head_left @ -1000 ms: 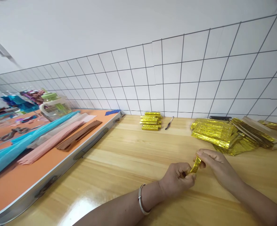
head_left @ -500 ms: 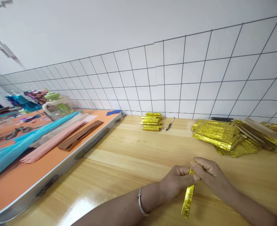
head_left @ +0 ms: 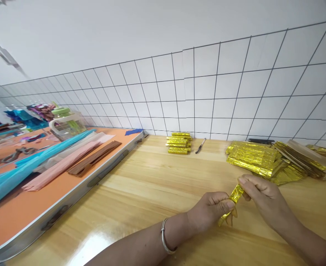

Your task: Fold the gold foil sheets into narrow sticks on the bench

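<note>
Two hands (head_left: 210, 210) (head_left: 260, 190) pinch one gold strip (head_left: 236, 193); a lidded jug's (head_left: 71, 125) contents are unclear.

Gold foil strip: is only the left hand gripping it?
No, the left hand pinches the gold foil strip partway along while the right hand holds its upper end.

You had open tabletop (head_left: 141, 173) left of your grip, out to the orange table's edge (head_left: 73, 197). Just beyond the grip, the gold foil pile (head_left: 250, 158) blocked you ahead and right. Ahead-left, a lane ran between pile and pen (head_left: 200, 146); foil rolls (head_left: 178, 142) sat left of the pen, gridded wall (head_left: 203, 88) behind.
</note>
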{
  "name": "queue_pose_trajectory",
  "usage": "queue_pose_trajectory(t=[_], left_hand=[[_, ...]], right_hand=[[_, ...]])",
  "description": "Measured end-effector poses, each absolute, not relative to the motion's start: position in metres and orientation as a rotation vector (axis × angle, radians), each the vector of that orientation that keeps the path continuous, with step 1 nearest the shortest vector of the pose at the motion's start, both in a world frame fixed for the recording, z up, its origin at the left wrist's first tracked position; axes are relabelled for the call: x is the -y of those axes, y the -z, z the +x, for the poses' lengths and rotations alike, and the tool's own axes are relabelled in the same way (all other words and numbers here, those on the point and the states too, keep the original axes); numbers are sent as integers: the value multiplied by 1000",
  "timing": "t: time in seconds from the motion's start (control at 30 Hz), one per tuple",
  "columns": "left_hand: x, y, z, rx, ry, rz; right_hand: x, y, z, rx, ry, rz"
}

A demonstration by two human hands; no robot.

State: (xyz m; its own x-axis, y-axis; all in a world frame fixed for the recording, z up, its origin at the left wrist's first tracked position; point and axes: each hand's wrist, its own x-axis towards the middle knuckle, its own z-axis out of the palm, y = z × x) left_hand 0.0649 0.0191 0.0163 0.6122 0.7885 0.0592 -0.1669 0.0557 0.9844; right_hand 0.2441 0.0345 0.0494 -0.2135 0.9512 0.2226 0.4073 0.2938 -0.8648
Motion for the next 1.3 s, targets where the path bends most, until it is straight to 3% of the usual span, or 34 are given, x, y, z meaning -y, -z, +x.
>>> queue_pose_trajectory(t=[0.57,1.03,1.3], left_hand=[[-25,-7,60,-801,-776,1359],[-35,-1,56,-534,-707,1347],[-32,-3,55,-627,-694,1387]], right_hand=[[-46,-60,254,1753,-651,-1292],[-55,-55,265,1707,-684,-1297],[-53,-58,267,1827,-650,-1253]])
